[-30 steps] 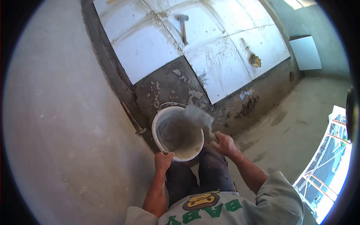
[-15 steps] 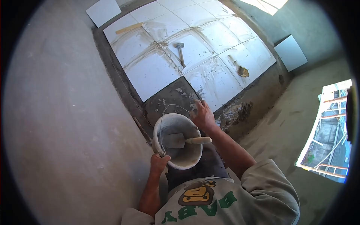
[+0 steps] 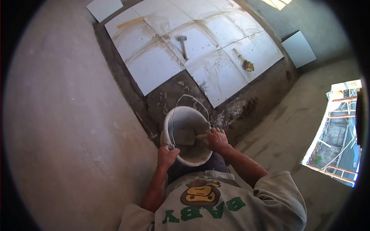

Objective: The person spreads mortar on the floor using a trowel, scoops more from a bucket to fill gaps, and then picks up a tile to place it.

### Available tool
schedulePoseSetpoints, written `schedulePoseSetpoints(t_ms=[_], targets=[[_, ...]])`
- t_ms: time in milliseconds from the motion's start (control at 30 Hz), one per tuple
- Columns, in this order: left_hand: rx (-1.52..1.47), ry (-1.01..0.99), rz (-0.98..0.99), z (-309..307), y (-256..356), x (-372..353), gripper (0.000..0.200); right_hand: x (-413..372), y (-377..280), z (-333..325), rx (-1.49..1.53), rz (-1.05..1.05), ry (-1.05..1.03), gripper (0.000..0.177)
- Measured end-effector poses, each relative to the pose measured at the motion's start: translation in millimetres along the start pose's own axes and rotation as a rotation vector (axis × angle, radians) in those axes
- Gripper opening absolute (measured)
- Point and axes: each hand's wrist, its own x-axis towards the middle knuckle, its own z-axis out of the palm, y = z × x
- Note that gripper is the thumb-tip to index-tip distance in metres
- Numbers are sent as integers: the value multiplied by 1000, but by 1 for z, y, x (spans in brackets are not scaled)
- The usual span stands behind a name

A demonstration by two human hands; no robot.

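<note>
I hold a pale, worn bucket (image 3: 167, 123) in front of my body, tilted, with its thin wire handle (image 3: 186, 95) standing up over the opening. At its left rim, my left hand (image 3: 167, 155) is closed on the edge near the handle's end. My right hand (image 3: 216, 139) is closed around the wooden handle of a trowel (image 3: 185, 137) at the right rim. The trowel's flat blade lies inside the bucket; my fingers cover most of its handle.
Beyond the bucket, large white tiles (image 3: 145, 79) cover the floor, smeared with mortar. On them lie a mallet (image 3: 183, 48), a mortar-caked tool (image 3: 247, 65) and a wooden strip (image 3: 131, 22). A long-handled tool (image 3: 145, 125) lies by the left wall. Another tile (image 3: 298, 49) leans at the right.
My right hand has come down from above the rim onto the trowel's handle. The bucket's wire handle has swung up, and the bucket sits slightly higher in view.
</note>
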Motion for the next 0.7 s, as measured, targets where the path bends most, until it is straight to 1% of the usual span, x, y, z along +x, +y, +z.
schedulePoseSetpoints(t_ms=[33,67,100,133,167,233,267,333,367,433,500,567,700], targets=[[-10,-20,31,1,1,-3,20,-4,1,10,18,-9,-39,36],[-2,-16,-14,2,2,-6,20,1,4,19,-29,-56,-22,31],[78,-28,-43,2,13,-6,20,10,6,27,-76,-109,5,26],[160,-43,-63,1,20,-7,20,19,8,32,-145,-121,-60,25],[171,-33,-79,3,23,-8,20,28,11,34,-130,-135,-68,25],[81,94,26,8,29,-7,30,36,14,25,-198,-228,-177,26],[83,98,18,8,31,-7,30,32,18,19,-195,-234,-182,26],[-65,106,8,8,36,-4,27,23,22,-14,-106,-247,-86,28],[-70,114,8,10,38,-4,27,20,24,-29,-110,-254,-86,28],[-76,112,-29,17,44,-6,23,17,29,-55,-145,-104,-79,30],[-100,128,-19,28,45,-6,23,23,33,-70,-165,-113,-79,30],[-117,137,-9,36,49,-9,23,30,27,-83,-170,-42,-123,28],[-73,174,68,42,60,-17,22,46,26,-62,-82,-39,-99,33]])
